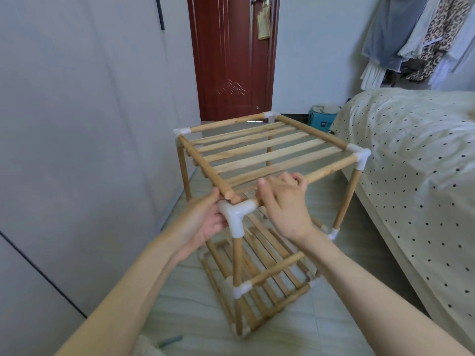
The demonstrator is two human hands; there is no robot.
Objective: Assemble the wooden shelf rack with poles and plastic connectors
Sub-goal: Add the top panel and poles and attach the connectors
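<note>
Both forearms outstretched: left hand (205,222) cupping the white plastic three-way corner connector (235,214), right hand (285,204), at its 2 o'clock, curled over the round wooden front pole (331,169).

- a dark red wooden door (231,60) stands shut at the far end, with a carved motif low on its panel
- a pale tag (264,23) hangs from the door's handle
- a bed (411,150) with a cream cover dotted in black fills the right side
- clothes (421,37) hang above the bed, one in leopard print
- a blue box (321,122) sits on the floor by the bed's far corner
- pale wardrobe panels (77,124) run along the left
- light floor tiles (195,304) lie underneath
</note>
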